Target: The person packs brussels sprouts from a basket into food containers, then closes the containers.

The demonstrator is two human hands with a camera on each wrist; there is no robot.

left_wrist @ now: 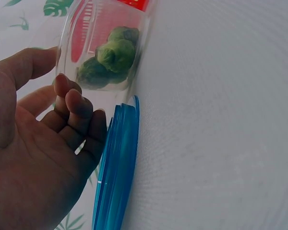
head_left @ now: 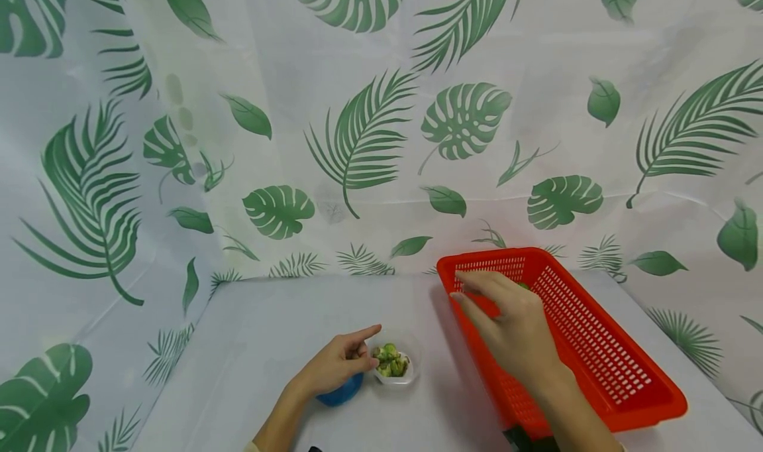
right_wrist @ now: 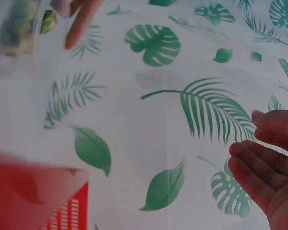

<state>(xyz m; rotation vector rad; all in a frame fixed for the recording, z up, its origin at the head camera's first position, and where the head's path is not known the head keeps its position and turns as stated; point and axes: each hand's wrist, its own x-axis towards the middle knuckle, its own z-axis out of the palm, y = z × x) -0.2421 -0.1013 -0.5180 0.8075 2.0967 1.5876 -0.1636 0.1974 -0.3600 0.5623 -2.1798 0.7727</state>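
Note:
My left hand (head_left: pixel 342 366) is at the left side of a small clear plastic container (head_left: pixel 398 382). Its index finger points out straight past the container's back edge, and the thumb is right at the rim. Inside the container lie several Brussels sprouts (head_left: pixel 391 359), some partly browned. A blue plastic lid (left_wrist: pixel 116 167) lies flat on the table beneath the left hand, partly hidden by it. Over the red plastic basket (head_left: pixel 622 336) hovers my right hand (head_left: pixel 515 323), thumb and fingers apart, with nothing between them. Part of a green item (head_left: pixel 522 285) shows in the basket behind that hand.
The basket takes up the right side of the white table (head_left: pixel 256 346), its perforated walls standing upright. A white cloth with green leaf prints (head_left: pixel 381 154) hangs behind and on both sides. A small black object (head_left: pixel 517 437) is near the basket's front edge.

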